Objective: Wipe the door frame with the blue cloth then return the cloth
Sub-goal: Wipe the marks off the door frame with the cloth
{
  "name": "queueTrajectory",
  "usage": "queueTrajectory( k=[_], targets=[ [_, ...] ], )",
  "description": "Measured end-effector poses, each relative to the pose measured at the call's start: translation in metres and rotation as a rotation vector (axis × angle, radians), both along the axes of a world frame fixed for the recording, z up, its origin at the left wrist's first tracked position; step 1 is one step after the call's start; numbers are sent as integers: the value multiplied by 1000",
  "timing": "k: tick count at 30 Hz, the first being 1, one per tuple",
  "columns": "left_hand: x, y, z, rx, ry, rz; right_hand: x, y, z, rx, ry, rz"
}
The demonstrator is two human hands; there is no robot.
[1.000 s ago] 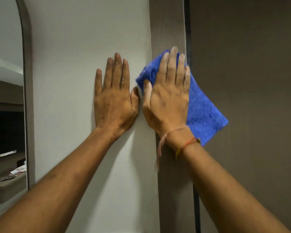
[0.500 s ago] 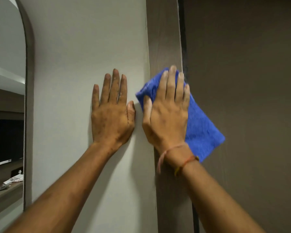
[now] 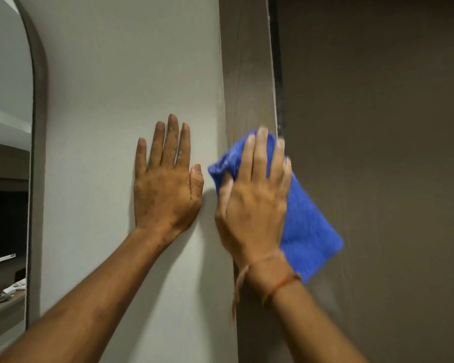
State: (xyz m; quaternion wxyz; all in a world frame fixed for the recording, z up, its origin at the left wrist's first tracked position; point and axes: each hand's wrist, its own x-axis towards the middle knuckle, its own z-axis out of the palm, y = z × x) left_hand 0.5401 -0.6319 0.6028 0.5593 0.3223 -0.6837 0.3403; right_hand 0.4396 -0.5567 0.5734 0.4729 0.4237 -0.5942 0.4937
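A dark brown wood-grain door frame (image 3: 247, 74) runs vertically down the middle of the view. My right hand (image 3: 254, 197) lies flat on it, pressing the blue cloth (image 3: 307, 226) against the frame. The cloth sticks out above my fingertips and hangs down to the right over the door. My left hand (image 3: 165, 179) rests flat on the pale wall just left of the frame, fingers spread upward, holding nothing. Thread bands circle my right wrist.
The brown door (image 3: 378, 153) fills the right side, with a dark gap (image 3: 279, 74) between it and the frame. The pale wall (image 3: 129, 74) is on the left. An arched mirror (image 3: 8, 153) at the far left edge reflects a room with a shelf.
Both hands sit lower in the view than a second ago, the right hand and cloth sliding down the frame. The left hand stays flat on the wall.
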Motion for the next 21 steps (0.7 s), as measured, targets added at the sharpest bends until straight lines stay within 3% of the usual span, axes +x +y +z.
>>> queueTrajectory(
  k=[3,11,17,21],
  targets=[
    [0,1,0,-4,2,0,-2,1,-21,-5,-30,-26],
    [-1,2,1,8,1,-7,-4,-2,93,-34,-47,19],
    [0,1,-1,-3,6,-6,-7,3,-2,-22,7,-1],
    [-1,2,0,5,1,-2,-13,8,40,77,67,-15]
  ],
)
